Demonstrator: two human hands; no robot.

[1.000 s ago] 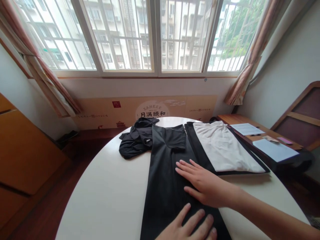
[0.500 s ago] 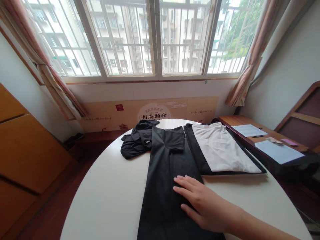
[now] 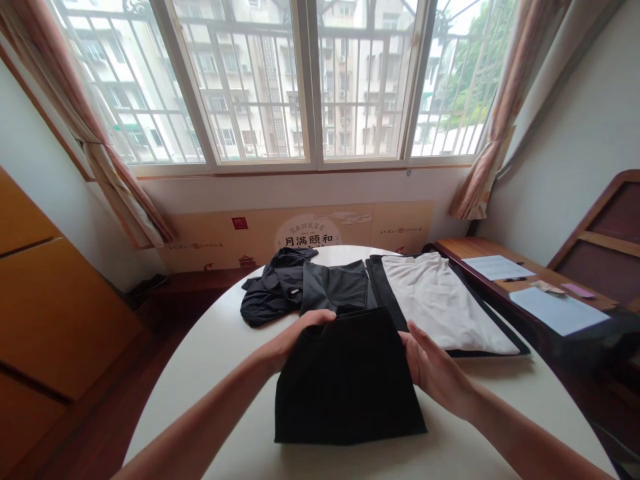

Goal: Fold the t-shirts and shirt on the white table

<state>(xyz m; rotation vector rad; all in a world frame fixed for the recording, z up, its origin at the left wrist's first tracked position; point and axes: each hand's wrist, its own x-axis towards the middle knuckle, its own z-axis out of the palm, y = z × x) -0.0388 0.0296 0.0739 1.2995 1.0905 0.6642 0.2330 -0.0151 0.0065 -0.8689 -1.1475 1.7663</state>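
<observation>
Evenly, at lower centre of the frame, the folded black garment is flanked, its upper-left corner pinched by the left hand, its right edge met by the right hand (thumb spread).

- Most fingers of the left hand are hidden behind the folded black cloth.
- The fingertips of the right hand are hidden too, at the cloth's side.
- The near part of the dark grey cloth is covered, so you can't tell if both are one piece.
- By the far right edge of the tabletop, the white cloth hides most of the black cloth under it.
- The tiny mark on the crumpled cloth, by the far left edge, is too small to read.
- The tabletop's near edge is cut off.
</observation>
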